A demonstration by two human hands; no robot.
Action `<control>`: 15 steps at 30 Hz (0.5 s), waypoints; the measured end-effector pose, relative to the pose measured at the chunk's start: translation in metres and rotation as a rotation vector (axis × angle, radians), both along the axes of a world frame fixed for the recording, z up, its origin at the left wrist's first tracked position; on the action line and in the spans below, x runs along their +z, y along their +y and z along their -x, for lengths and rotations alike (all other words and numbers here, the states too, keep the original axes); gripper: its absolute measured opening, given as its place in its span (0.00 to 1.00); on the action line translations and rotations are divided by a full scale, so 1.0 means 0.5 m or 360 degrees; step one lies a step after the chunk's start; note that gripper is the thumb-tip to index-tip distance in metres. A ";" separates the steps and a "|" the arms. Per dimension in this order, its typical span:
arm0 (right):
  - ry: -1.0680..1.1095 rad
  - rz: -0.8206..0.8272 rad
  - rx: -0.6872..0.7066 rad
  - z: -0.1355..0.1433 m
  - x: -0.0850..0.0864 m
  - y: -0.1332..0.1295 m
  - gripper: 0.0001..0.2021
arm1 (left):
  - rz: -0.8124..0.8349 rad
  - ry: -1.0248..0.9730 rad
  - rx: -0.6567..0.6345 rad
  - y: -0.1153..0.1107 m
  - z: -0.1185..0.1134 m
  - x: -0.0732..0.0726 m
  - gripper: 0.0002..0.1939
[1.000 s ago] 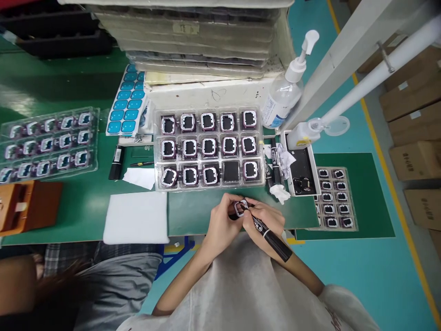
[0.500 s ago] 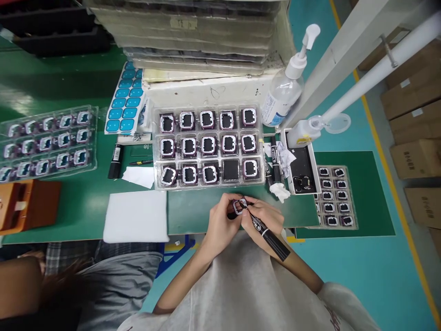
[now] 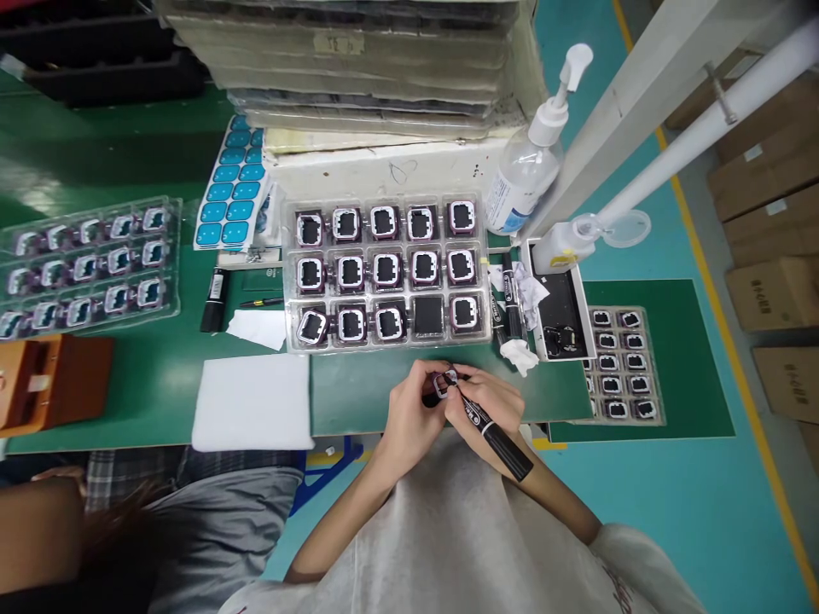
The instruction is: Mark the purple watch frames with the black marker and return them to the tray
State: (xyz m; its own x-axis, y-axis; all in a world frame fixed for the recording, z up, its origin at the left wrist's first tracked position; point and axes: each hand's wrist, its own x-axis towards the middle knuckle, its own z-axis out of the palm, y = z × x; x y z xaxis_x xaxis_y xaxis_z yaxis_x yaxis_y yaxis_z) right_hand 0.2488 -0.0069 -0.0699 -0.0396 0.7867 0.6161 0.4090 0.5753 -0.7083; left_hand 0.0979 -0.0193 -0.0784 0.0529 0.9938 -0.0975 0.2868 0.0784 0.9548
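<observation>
My left hand (image 3: 413, 414) is closed on a small square frame part (image 3: 441, 385), white-rimmed with a dark purplish body, near the table's front edge. In my right hand (image 3: 490, 401) is a black marker pen (image 3: 502, 448), its thick end slanting down toward my forearm. The pen's tip end meets the frame part, though my fingers hide the exact contact. Just beyond my hands lies a clear plastic tray (image 3: 390, 348) with rows of similar parts. One pocket (image 3: 428, 315) in its front row holds no white-rimmed frame and shows dark inside.
Left stand a second tray (image 3: 176, 256), a white cloth pad (image 3: 252, 402) and an orange bin (image 3: 77, 379). A pump bottle (image 3: 525, 179), spare markers (image 3: 512, 298) and a white box (image 3: 589, 341) are right. Stacked trays (image 3: 371, 68) rise behind. Another person's leg (image 3: 236, 520) shows lower left.
The marker and my right hand have shifted slightly left and up. The frame part has turned a little in my left hand.
</observation>
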 end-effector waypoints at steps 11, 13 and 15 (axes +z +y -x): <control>0.0305 0.0046 -0.0202 -0.014 -0.014 -0.021 0.14 | 0.0142 -0.0330 0.0062 0.007 -0.001 0.004 0.20; 0.0406 0.0079 -0.0268 -0.018 -0.017 -0.024 0.15 | 0.0159 -0.0390 0.0077 0.004 -0.002 0.005 0.23; 0.0584 0.0176 -0.0286 -0.022 -0.001 -0.026 0.11 | 0.0152 -0.0443 0.0081 0.000 -0.002 0.005 0.25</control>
State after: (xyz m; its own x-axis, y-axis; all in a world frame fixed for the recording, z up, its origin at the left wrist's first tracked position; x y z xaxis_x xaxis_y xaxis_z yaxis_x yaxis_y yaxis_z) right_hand 0.2597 -0.0201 -0.0703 0.3107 0.8233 0.4750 0.2048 0.4300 -0.8793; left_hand 0.0988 -0.0191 -0.0761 0.0410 0.9829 -0.1794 0.0082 0.1792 0.9838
